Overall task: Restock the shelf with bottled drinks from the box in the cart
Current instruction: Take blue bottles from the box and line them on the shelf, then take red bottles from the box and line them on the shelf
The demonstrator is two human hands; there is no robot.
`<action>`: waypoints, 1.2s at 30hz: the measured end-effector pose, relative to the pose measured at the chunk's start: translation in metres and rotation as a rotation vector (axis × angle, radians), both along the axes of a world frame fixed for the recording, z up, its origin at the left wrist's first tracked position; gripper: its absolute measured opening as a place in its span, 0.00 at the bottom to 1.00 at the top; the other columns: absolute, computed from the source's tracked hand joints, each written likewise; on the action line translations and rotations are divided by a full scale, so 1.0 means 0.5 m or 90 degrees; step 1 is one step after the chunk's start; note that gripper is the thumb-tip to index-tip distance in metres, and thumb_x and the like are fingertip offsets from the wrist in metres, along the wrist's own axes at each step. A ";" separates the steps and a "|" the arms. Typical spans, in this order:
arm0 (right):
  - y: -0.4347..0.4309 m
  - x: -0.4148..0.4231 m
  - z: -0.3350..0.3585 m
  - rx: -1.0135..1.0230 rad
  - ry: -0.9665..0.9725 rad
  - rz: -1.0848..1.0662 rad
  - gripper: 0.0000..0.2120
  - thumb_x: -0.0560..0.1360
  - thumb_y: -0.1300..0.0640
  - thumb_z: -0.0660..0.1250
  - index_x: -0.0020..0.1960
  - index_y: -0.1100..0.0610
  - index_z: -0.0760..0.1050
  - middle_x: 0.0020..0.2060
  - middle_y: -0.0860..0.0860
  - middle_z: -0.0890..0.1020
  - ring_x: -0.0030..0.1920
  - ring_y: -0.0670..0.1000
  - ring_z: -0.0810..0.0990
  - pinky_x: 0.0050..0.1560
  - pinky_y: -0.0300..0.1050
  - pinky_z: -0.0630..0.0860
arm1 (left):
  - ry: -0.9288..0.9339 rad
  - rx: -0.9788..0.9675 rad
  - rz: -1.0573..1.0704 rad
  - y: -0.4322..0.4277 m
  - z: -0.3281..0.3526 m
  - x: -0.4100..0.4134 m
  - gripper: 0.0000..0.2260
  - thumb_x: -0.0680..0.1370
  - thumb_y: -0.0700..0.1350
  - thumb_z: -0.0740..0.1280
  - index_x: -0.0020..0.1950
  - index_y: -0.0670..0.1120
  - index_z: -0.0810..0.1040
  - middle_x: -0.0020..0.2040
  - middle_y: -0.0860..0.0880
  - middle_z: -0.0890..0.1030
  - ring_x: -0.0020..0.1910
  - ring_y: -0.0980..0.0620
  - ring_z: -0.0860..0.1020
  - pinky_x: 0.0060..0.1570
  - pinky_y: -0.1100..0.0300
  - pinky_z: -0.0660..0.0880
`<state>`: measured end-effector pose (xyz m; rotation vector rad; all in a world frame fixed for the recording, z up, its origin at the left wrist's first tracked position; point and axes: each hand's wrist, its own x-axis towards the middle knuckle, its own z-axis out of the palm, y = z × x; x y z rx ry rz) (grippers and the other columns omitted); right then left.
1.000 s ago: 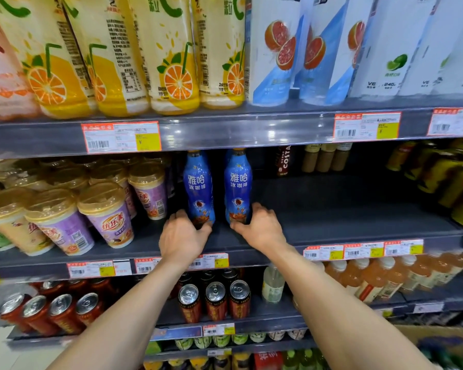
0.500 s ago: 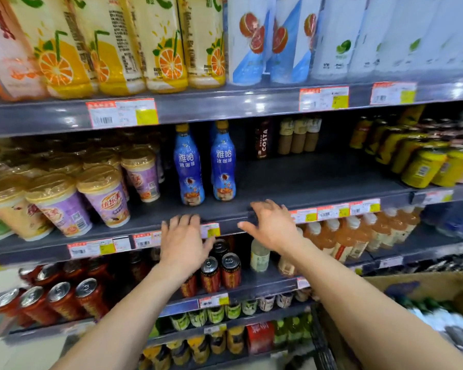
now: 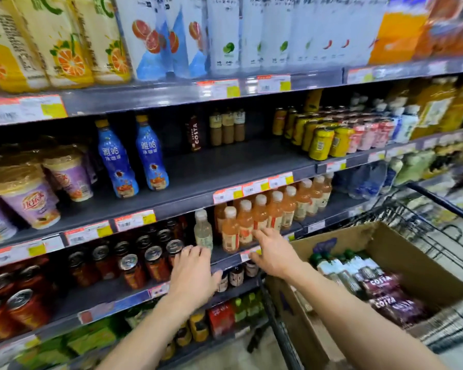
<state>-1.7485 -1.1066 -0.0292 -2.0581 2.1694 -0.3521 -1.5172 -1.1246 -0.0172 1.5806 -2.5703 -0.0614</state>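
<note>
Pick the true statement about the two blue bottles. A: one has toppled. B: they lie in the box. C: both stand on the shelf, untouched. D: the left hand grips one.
C: the blue bottles stand on the middle shelf, with the left hand and right hand both open and empty below them.

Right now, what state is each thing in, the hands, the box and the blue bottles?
Left hand, open, holding nothing.
Right hand, open, holding nothing.
Cardboard box, open on top.
Blue bottles, upright, capped, on the middle shelf.
Costa bottles, inside the box, none picked up.
</note>
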 end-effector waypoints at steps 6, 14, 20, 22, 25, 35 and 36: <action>0.068 -0.181 -0.112 0.075 -0.033 -0.038 0.27 0.76 0.43 0.65 0.70 0.55 0.69 0.66 0.55 0.74 0.68 0.59 0.70 0.65 0.52 0.72 | -0.010 0.077 -0.049 0.052 -0.082 -0.200 0.28 0.77 0.61 0.61 0.73 0.49 0.67 0.70 0.50 0.71 0.71 0.46 0.64 0.71 0.47 0.63; 0.160 -0.459 -0.272 0.223 -0.032 -0.056 0.25 0.75 0.47 0.66 0.68 0.55 0.70 0.64 0.55 0.74 0.67 0.59 0.72 0.63 0.51 0.73 | -0.049 0.179 -0.086 0.124 -0.234 -0.519 0.25 0.76 0.60 0.62 0.69 0.49 0.70 0.67 0.48 0.74 0.68 0.46 0.68 0.68 0.50 0.65; 0.231 -0.598 -0.348 0.346 -0.031 -0.069 0.26 0.76 0.43 0.64 0.71 0.53 0.70 0.66 0.56 0.75 0.66 0.59 0.73 0.65 0.50 0.72 | -0.080 0.291 -0.076 0.170 -0.328 -0.624 0.25 0.76 0.58 0.63 0.70 0.47 0.70 0.67 0.47 0.73 0.68 0.46 0.67 0.69 0.53 0.65; 0.251 -0.631 -0.366 0.385 -0.055 -0.091 0.24 0.77 0.43 0.63 0.69 0.52 0.71 0.65 0.55 0.76 0.66 0.59 0.73 0.66 0.50 0.71 | -0.081 0.332 -0.074 0.179 -0.352 -0.644 0.26 0.76 0.56 0.63 0.72 0.48 0.68 0.68 0.47 0.73 0.68 0.46 0.66 0.69 0.52 0.64; 0.278 -0.665 -0.389 0.434 -0.068 -0.120 0.24 0.76 0.44 0.65 0.68 0.53 0.71 0.64 0.55 0.76 0.67 0.59 0.72 0.66 0.49 0.71 | -0.101 0.371 -0.073 0.193 -0.384 -0.664 0.26 0.77 0.57 0.63 0.73 0.48 0.68 0.69 0.47 0.72 0.69 0.45 0.65 0.71 0.52 0.63; 0.293 -0.745 -0.434 0.463 -0.083 -0.262 0.20 0.77 0.44 0.64 0.64 0.55 0.74 0.58 0.57 0.81 0.60 0.60 0.79 0.57 0.52 0.76 | -0.126 0.447 -0.108 0.212 -0.472 -0.773 0.24 0.76 0.56 0.63 0.69 0.47 0.70 0.67 0.46 0.73 0.68 0.45 0.66 0.69 0.51 0.65; 0.292 -0.754 -0.435 0.470 -0.088 -0.278 0.20 0.78 0.44 0.64 0.63 0.56 0.74 0.58 0.58 0.81 0.60 0.60 0.79 0.58 0.51 0.76 | -0.126 0.438 -0.116 0.209 -0.475 -0.789 0.23 0.76 0.56 0.63 0.69 0.48 0.70 0.66 0.46 0.73 0.67 0.45 0.66 0.69 0.51 0.65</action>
